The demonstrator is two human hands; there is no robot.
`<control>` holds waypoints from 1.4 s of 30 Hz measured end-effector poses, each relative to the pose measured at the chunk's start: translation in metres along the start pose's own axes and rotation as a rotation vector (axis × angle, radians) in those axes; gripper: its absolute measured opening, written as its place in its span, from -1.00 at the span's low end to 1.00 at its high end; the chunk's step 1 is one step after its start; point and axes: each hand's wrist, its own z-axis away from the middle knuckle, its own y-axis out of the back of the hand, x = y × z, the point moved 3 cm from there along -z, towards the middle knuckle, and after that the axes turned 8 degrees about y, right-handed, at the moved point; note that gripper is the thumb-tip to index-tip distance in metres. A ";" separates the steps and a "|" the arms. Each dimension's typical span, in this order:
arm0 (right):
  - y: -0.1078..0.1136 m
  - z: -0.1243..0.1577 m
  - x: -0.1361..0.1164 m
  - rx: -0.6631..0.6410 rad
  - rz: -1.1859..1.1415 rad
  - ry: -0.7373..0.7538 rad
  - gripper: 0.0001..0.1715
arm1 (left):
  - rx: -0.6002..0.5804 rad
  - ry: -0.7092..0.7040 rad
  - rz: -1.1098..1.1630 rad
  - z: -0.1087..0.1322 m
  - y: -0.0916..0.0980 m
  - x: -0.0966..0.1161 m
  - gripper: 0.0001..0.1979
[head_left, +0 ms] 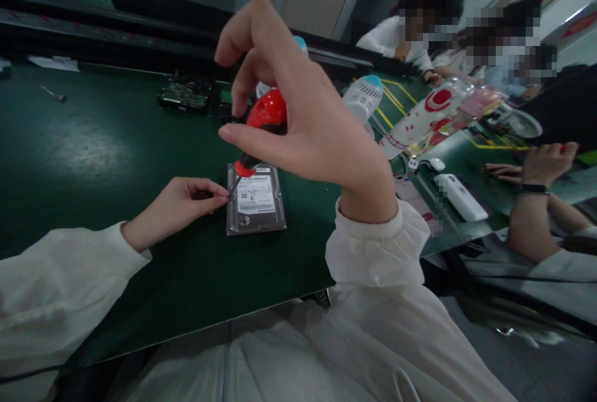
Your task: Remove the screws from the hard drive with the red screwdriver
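A hard drive (255,203) with a white label lies flat on the green table (186,277) in front of me. Above it, my right hand (303,109) holds a screwdriver (268,111) by its red and black handle, the thumb along one side and the other fingers curled loosely. The tilted shaft runs down to the drive's left edge. Right there, the thumb and index finger of my left hand (198,196) are pinched together beside the screwdriver's tip. Whether they grip the tip or a small screw is too small to tell.
Behind the drive sit a circuit-board assembly (184,92) and a white vented device (364,98). A bottle with red print (422,117), a white power bank (461,196) and cables lie rightward. A co-worker's arm (536,209) rests at the far right; other people sit beyond.
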 end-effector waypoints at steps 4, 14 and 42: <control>0.002 0.002 0.001 -0.044 0.056 0.017 -0.54 | -0.012 0.005 0.009 0.001 0.000 0.000 -0.77; 0.001 0.000 -0.002 -0.013 0.123 -0.046 -0.58 | -0.007 -0.012 -0.005 -0.004 0.002 -0.005 -0.70; 0.003 0.001 -0.001 -0.047 0.115 -0.056 -0.65 | 0.011 -0.001 0.043 -0.004 0.000 -0.002 -0.69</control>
